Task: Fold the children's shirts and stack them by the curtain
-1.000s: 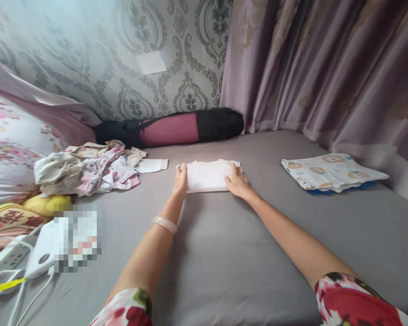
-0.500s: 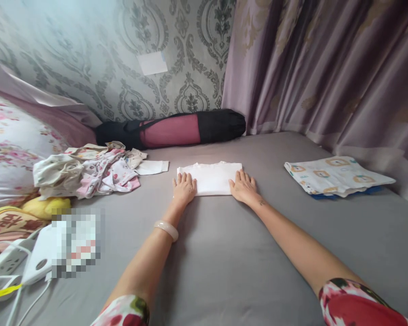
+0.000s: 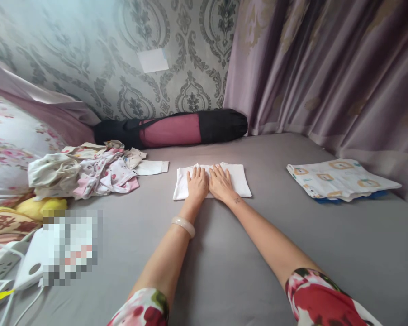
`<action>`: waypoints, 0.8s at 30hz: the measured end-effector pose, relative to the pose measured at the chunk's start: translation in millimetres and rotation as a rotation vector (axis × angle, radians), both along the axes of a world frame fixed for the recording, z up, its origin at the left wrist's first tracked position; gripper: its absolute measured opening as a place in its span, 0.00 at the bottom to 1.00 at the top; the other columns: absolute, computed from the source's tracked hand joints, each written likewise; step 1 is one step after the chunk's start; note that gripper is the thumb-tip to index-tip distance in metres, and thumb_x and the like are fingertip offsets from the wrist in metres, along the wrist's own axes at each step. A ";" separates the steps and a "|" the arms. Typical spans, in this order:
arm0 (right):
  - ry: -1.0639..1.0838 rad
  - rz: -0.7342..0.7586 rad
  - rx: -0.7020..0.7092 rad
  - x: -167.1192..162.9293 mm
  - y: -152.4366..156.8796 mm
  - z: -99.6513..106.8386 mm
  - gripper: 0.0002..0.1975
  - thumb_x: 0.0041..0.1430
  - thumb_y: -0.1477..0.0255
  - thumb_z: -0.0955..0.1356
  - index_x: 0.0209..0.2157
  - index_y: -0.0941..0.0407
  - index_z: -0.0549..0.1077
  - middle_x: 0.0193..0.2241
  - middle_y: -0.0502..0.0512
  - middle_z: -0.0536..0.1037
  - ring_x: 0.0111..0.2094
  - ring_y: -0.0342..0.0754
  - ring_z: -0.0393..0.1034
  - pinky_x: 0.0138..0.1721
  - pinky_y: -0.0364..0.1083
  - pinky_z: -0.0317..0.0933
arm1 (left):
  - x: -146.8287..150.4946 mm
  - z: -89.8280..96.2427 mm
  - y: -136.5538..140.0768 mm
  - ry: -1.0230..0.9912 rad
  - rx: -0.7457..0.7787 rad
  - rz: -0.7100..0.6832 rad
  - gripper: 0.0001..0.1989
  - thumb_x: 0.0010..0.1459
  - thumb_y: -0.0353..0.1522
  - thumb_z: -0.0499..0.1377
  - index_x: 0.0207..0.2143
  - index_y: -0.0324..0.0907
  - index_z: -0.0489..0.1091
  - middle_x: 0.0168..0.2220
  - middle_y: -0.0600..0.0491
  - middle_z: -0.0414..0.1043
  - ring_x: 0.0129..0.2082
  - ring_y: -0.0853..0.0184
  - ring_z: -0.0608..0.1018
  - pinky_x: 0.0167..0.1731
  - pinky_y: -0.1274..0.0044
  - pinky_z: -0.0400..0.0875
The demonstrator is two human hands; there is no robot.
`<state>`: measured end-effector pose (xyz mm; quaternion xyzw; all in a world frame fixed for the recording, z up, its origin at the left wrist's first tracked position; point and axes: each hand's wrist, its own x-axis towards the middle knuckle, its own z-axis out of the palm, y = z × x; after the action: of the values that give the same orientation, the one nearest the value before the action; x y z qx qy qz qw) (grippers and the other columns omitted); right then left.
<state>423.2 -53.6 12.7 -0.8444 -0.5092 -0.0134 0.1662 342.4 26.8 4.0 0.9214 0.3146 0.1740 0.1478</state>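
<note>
A folded white cloth (image 3: 242,181), perhaps a small garment, lies flat on the grey bed sheet (image 3: 231,262) in front of me. My left hand (image 3: 197,183) rests flat on its middle, fingers stretched out and pointing away from me. Close beside it, my right hand (image 3: 220,182) also presses flat on the cloth, its fingers a little spread. The hands almost touch at the centre, and the cloth's two ends show on either side of them. What lies under the palms is hidden.
Crumpled baby clothes (image 3: 98,172) lie on the left. A folded printed cloth (image 3: 343,179) lies on the right. Behind is a black and pink roll bag (image 3: 172,130) against the wall. A power strip (image 3: 3,262) with cables and a white device (image 3: 37,258) sit at near left.
Both hands have moved inward from the cloth's side edges to its middle, the left going right and the right going left. The cloth's near edge looks wider.
</note>
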 end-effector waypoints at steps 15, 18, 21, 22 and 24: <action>-0.014 -0.020 -0.036 4.9 1.5 -6.9 0.25 0.69 0.69 0.53 0.63 0.61 0.61 0.66 0.61 0.58 0.67 0.55 0.47 0.65 0.58 0.38 | 2.7 -4.2 -0.7 0.165 0.171 0.074 0.25 0.68 0.36 0.40 0.62 0.37 0.61 0.65 0.44 0.59 0.66 0.55 0.59 0.63 0.60 0.53; -0.028 0.011 -0.013 8.1 1.9 -4.1 0.26 0.68 0.71 0.53 0.64 0.61 0.61 0.67 0.60 0.56 0.68 0.55 0.44 0.66 0.58 0.35 | 4.3 -1.1 1.2 0.115 0.225 0.064 0.25 0.67 0.35 0.40 0.63 0.36 0.59 0.66 0.44 0.57 0.68 0.56 0.55 0.65 0.60 0.49; -0.041 0.067 -0.010 11.1 2.5 -4.4 0.27 0.66 0.73 0.54 0.65 0.61 0.59 0.67 0.58 0.54 0.69 0.53 0.41 0.66 0.58 0.32 | 6.1 -3.3 6.1 0.123 0.214 0.018 0.26 0.67 0.33 0.41 0.65 0.38 0.57 0.67 0.46 0.54 0.69 0.56 0.52 0.65 0.58 0.46; -0.033 0.076 -0.021 11.9 2.7 -5.1 0.27 0.66 0.73 0.54 0.65 0.61 0.58 0.67 0.57 0.55 0.68 0.53 0.42 0.66 0.58 0.32 | 6.6 -5.1 8.1 0.145 0.190 -0.002 0.26 0.66 0.33 0.42 0.65 0.39 0.56 0.67 0.46 0.55 0.68 0.57 0.53 0.65 0.58 0.47; -0.013 0.078 -0.041 13.1 3.2 -6.6 0.27 0.66 0.73 0.54 0.65 0.61 0.59 0.66 0.57 0.57 0.68 0.53 0.45 0.66 0.58 0.34 | 7.3 -8.9 11.8 0.186 0.145 -0.025 0.26 0.66 0.33 0.42 0.65 0.40 0.56 0.66 0.47 0.56 0.67 0.57 0.56 0.64 0.58 0.49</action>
<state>436.3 -50.4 6.0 -0.8271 -0.5429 -0.0020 0.1458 349.7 38.5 -4.8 0.9456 0.3022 0.1084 0.0530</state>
